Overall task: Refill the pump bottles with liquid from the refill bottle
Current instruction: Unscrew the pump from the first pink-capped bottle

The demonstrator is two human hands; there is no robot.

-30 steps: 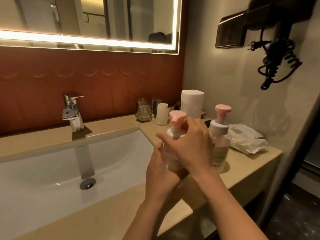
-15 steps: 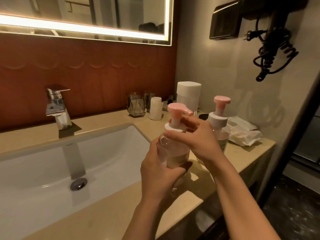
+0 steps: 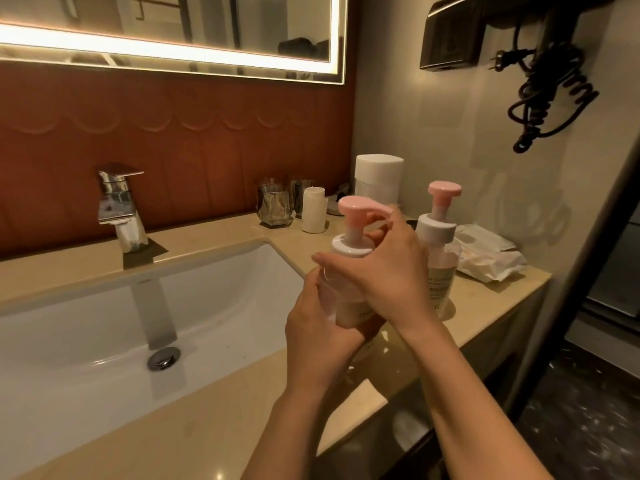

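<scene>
A clear pump bottle [image 3: 337, 296] with a pink pump head is held above the counter edge, right of the sink. My left hand [image 3: 317, 332] grips its body from below. My right hand [image 3: 384, 271] wraps round the white collar under the pump head. A second pump bottle [image 3: 439, 265] with the same pink head stands upright on the counter just to the right. A white-capped container [image 3: 379, 176], maybe the refill bottle, stands behind by the wall.
The white sink [image 3: 104, 323] and chrome faucet [image 3: 119, 209] lie to the left. Glasses [image 3: 275, 206] and a small white roll [image 3: 313, 211] stand at the back of the beige counter [image 3: 221, 420]. White packets [image 3: 491, 259] lie at the far right. A hair dryer [image 3: 540, 98] hangs on the wall.
My right hand has shifted its grip on the bottle's collar and the pump head has turned. The bottle stays held in my left hand. The view has dipped slightly.
</scene>
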